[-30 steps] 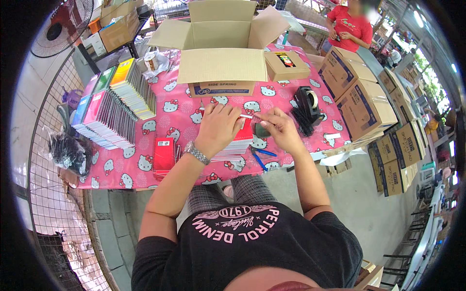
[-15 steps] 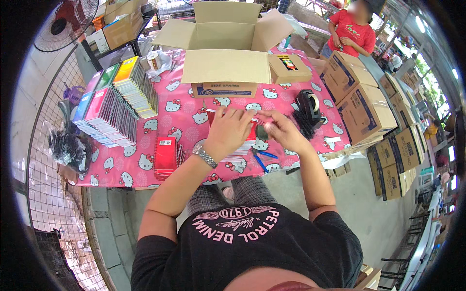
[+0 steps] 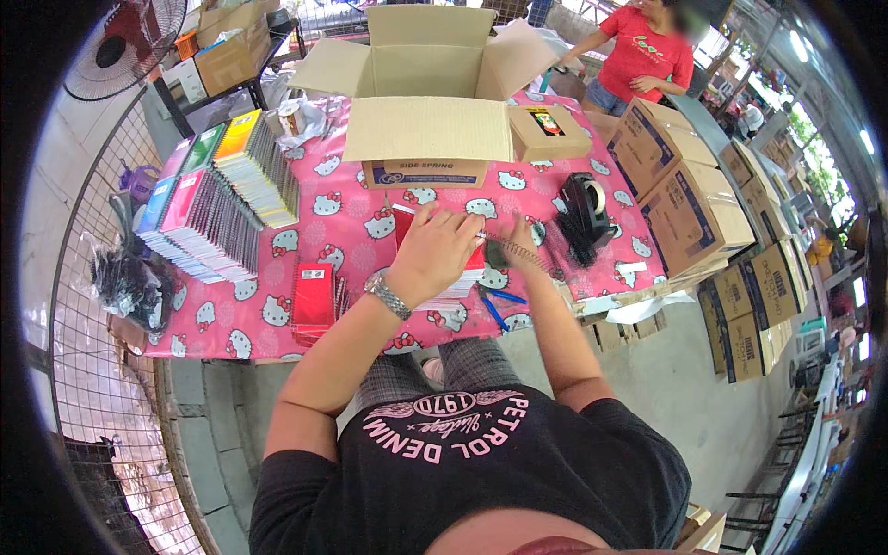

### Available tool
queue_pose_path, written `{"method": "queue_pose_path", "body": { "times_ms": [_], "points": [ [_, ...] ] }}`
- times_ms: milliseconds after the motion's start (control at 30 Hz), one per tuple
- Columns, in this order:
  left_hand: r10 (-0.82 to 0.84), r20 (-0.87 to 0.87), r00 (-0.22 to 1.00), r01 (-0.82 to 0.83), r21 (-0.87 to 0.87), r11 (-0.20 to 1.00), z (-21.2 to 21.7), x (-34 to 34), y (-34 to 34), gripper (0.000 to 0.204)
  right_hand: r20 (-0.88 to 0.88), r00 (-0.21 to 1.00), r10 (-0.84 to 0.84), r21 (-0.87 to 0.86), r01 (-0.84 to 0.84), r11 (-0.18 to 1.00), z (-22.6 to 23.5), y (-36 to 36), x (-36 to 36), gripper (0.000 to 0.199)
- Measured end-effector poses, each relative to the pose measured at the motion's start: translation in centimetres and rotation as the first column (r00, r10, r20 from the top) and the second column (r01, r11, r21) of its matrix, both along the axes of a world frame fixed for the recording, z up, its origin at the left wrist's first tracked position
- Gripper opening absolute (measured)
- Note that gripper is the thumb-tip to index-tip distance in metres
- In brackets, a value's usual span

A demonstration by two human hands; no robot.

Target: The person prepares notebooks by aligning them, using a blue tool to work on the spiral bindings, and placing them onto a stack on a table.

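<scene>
My left hand point(image 3: 433, 248) lies across a red spiral notebook point(image 3: 403, 220) on a small stack, fingers stretched flat toward its right edge. A loose metal wire coil point(image 3: 511, 250) sticks out to the right from that edge. My right hand point(image 3: 524, 239) is beside the coil, smeared by motion; I cannot make out whether its fingers grip it. Just below, blue-handled pliers point(image 3: 499, 305) rest on the pink patterned tablecloth point(image 3: 361, 199). Several red notebooks point(image 3: 314, 298) are stacked nearer my left arm.
Tall stacks of coloured spiral notebooks point(image 3: 208, 208) stand at the left. An open carton point(image 3: 427, 129) is at the back, next to a smaller closed box point(image 3: 548, 134). A black tape dispenser point(image 3: 585, 208) is at the right, near stacked cartons point(image 3: 694, 208). A person in red point(image 3: 645, 51) stands beyond.
My right hand has shifted slightly, and more of the wire coil now shows, stretching right from the notebook. My left hand stays put. The person in red has moved left, with an arm extended.
</scene>
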State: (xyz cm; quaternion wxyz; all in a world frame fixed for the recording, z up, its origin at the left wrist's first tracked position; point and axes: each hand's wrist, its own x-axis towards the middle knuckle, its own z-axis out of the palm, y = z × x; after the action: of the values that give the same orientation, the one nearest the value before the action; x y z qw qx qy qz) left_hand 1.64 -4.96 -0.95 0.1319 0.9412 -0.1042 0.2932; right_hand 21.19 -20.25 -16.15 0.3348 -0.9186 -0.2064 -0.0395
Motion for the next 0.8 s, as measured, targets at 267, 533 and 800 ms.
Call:
{"method": "queue_pose_path", "body": {
  "times_ms": [267,533,800],
  "points": [
    [0.151,-0.078,0.985,-0.158,-0.094,0.983,0.1,-1.2,1.2,0.028,-0.377,0.755,0.537,0.318,-0.439,0.840,1.5,0.6,0.2,0.061],
    [0.222,-0.112,0.969,-0.232,-0.090,0.968,0.0,-1.2,2.5,0.037,-0.398,0.400,0.825,0.255,-0.816,0.519,19.5,-0.1,-2.8,0.059],
    [0.147,-0.050,0.988,-0.155,-0.251,0.955,-0.3,-2.0,4.2,0.041,-0.128,-0.016,0.992,0.957,-0.266,0.119,19.3,0.3,-4.5,0.054]
  ]
}}
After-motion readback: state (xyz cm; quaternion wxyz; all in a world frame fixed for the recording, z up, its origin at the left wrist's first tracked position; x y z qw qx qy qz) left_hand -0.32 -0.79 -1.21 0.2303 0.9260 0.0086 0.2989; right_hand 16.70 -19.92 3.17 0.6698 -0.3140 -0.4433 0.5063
